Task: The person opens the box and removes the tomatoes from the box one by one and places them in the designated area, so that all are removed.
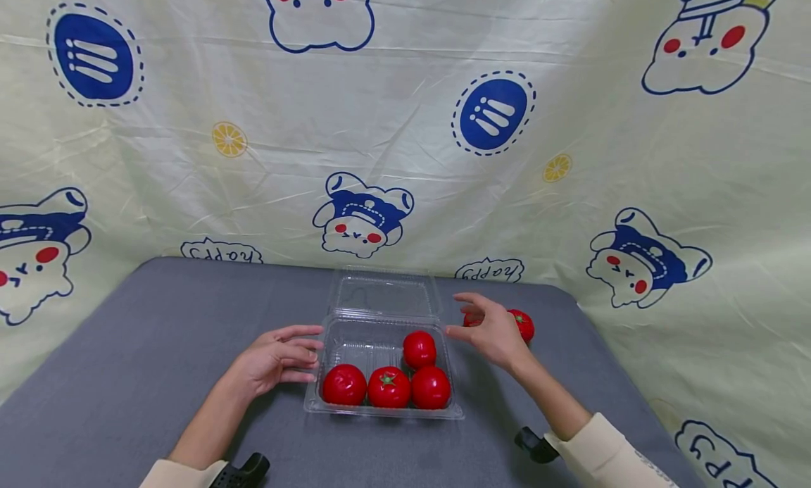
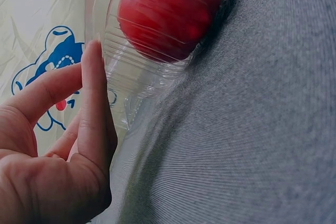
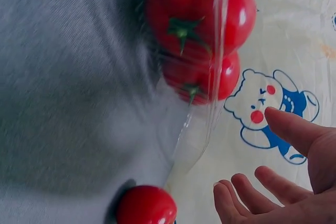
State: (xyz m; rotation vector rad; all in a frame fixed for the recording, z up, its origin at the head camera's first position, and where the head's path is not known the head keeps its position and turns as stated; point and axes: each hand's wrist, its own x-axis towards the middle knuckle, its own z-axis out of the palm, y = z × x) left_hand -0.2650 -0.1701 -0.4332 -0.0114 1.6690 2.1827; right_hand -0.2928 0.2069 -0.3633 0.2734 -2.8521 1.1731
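A clear plastic clamshell box [image 1: 355, 333] lies on the table with its lid [image 1: 385, 294] folded back. Along its front row sit a left tomato [image 1: 344, 384], a middle tomato [image 1: 388, 387] with a green stem and a right tomato [image 1: 431, 387]. Behind the last one is another tomato [image 1: 419, 350]. At the box's left side is my left hand [image 1: 279, 358], fingers extended with the tips right at the wall. My right hand [image 1: 491, 329] hovers by the right edge, fingers spread and holding nothing; it partly hides red tomatoes [image 1: 523, 325] beyond it.
A grey cloth [image 1: 190, 347] covers the table. Behind it hangs a pale curtain [image 1: 412, 143] printed with cartoon bears. In the right wrist view, a loose tomato [image 3: 147, 205] lies on the cloth outside the box. Each wrist carries a black band device [image 1: 535, 444].
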